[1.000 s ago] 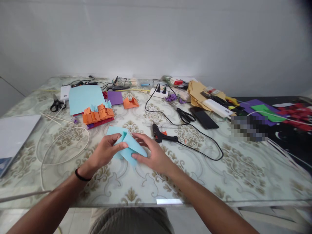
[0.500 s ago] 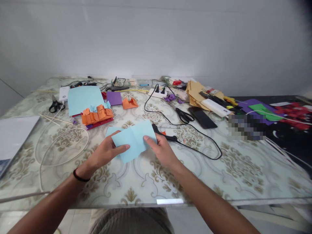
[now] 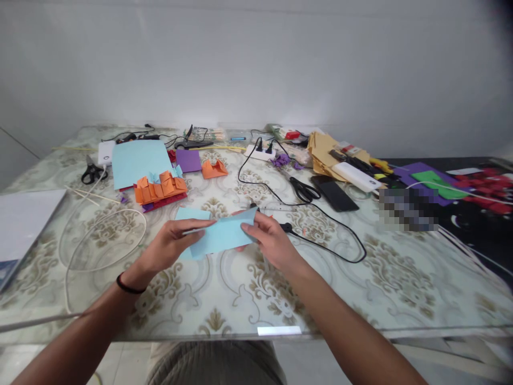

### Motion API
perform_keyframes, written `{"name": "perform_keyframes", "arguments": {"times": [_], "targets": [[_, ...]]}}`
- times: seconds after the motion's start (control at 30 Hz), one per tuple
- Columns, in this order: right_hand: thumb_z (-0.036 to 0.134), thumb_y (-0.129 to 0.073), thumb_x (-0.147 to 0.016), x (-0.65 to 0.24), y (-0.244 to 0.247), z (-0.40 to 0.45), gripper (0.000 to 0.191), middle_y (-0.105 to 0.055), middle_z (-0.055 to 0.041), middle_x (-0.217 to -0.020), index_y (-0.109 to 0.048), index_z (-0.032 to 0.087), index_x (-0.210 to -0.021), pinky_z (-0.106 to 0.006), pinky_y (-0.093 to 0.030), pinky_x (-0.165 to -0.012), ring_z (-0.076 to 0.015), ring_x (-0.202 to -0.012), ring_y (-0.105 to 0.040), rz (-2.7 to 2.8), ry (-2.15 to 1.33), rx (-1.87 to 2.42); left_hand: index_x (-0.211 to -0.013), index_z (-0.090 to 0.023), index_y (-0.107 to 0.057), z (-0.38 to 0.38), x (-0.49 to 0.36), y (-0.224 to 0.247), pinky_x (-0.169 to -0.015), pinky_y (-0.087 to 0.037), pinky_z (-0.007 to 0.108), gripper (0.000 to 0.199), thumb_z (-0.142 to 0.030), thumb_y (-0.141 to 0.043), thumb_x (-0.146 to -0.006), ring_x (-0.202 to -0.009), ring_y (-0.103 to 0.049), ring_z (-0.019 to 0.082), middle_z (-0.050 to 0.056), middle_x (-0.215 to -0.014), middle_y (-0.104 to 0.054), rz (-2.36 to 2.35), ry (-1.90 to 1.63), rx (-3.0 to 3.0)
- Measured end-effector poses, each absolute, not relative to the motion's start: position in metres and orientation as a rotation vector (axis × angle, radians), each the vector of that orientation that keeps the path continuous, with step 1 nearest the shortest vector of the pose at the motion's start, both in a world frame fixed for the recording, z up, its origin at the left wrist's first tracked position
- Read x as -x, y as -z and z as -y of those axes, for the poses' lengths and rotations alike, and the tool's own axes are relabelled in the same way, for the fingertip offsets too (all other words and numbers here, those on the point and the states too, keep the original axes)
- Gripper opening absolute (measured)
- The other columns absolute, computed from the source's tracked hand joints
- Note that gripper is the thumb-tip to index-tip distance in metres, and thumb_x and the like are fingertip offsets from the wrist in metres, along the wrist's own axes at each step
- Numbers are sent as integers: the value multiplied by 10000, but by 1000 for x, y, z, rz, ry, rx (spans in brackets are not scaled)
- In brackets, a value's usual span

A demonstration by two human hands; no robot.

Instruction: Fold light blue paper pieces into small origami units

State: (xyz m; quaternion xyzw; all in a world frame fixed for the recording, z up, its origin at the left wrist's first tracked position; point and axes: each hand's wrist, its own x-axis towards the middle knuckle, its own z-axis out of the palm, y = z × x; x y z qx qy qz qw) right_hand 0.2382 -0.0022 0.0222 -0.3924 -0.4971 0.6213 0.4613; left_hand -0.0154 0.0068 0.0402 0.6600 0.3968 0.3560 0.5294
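Observation:
Between my hands, a sheet of light blue paper point(image 3: 224, 233) is held above the table, tilted and bent along its length. My left hand point(image 3: 172, 240) pinches its left end between thumb and fingers. At the right end my right hand point(image 3: 270, 235) grips it, thumb on top and fingers behind. More light blue paper point(image 3: 192, 214) lies on the table beneath and behind the held sheet. Just past my right hand is a black tool with a cord point(image 3: 286, 228), partly hidden by the hand.
Folded orange paper pieces point(image 3: 162, 187) stand at the left, near a large blue sheet point(image 3: 140, 160) and a purple square point(image 3: 188, 160). Black-handled scissors point(image 3: 304, 190), a phone point(image 3: 334, 193) and a power strip point(image 3: 260, 153) lie to the right. A white cable point(image 3: 144, 224) loops at left.
The held blue paper has tipped from facing me to a flatter, bent pose. Both hands have shifted slightly, uncovering more of the paper on the table.

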Motion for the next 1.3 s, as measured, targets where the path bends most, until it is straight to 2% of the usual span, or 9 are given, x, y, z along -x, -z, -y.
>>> {"name": "perform_keyframes", "arguments": {"times": [0.17, 0.27, 0.47, 0.57, 0.7, 0.77, 0.9, 1.07, 1.3], "targets": [[500, -576, -863, -244, -23, 0, 364, -724, -78, -955, -768, 206, -960, -306, -528, -631, -214, -779, -646, 1163, -1465, 973, -1108, -227, -818, -4, 18, -50, -622, -498, 298, 266, -318, -606, -976, -772, -665, 211, 107, -945, -739, -662, -853, -1690], [581, -487, -927, -247, -21, -1, 490, -733, -93, -966, -777, 189, -964, -315, -513, -680, -234, -854, -653, 1220, -1467, 1002, -1131, -226, -793, -2, 20, -54, -642, -450, 301, 269, -257, -594, -952, -841, -626, 217, 106, -1037, -707, -696, -800, -1820], [508, -805, -792, -245, -16, 0, 360, -657, -1, -739, -765, 188, -952, -260, -403, -566, -134, -610, -523, 1474, -1406, 1179, -1216, -217, -720, -4, 28, -54, -732, -432, 345, 358, -370, -514, -967, -906, -593, 243, 102, -1113, -661, -678, -715, -1886], [502, -796, -800, -243, -16, 1, 337, -639, 9, -709, -734, 182, -883, -257, -397, -546, -124, -579, -512, 1470, -1403, 1196, -1144, -210, -735, -6, 27, -53, -831, -434, 362, 372, -400, -437, -1031, -973, -610, 247, 91, -1090, -681, -744, -769, -1950], [435, -777, -831, -240, -20, 4, 261, -688, -5, -786, -713, 187, -882, -260, -449, -614, -144, -674, -595, 1533, -1363, 1172, -928, -185, -709, -5, 18, -53, -765, -452, 307, 158, -318, -634, -970, -821, -621, 180, 35, -907, -690, -942, -764, -2071], [380, -757, -856, -238, -22, 6, 200, -725, -18, -847, -722, 189, -903, -273, -486, -706, -161, -768, -645, 1608, -1291, 1168, -943, -187, -692, -3, 13, -50, -765, -468, 282, 47, -232, -683, -936, -814, -637, 162, 16, -897, -701, -996, -766, -2138], [300, -709, -896, -233, -23, 11, 114, -752, -23, -842, -739, 190, -903, -297, -515, -794, -172, -802, -676, 1730, -1159, 1142, -1164, -222, -694, 1, 7, -42, -810, -501, 260, 249, -162, -704, -922, -903, -687, 157, 16, -1014, -752, -980, -779, -2185], [188, -670, -887, -227, -22, 15, 59, -750, -23, -847, -714, 189, -848, -279, -523, -784, -163, -793, -671, 1856, -1014, 1021, -947, -203, -753, 4, 1, -35, -761, -494, 238, 53, -192, -702, -946, -791, -670, 125, -2, -869, -736, -901, -799, -2180], [123, -676, -839, -222, -19, 17, 67, -718, -16, -823, -688, 189, -840, -255, -509, -755, -149, -766, -648, 1928, -906, 948, -914, -170, -727, 9, -5, -36, -727, -488, 234, 72, -128, -672, -933, -750, -642, 119, 5, -821, -707, -864, -823, -2177]]}}
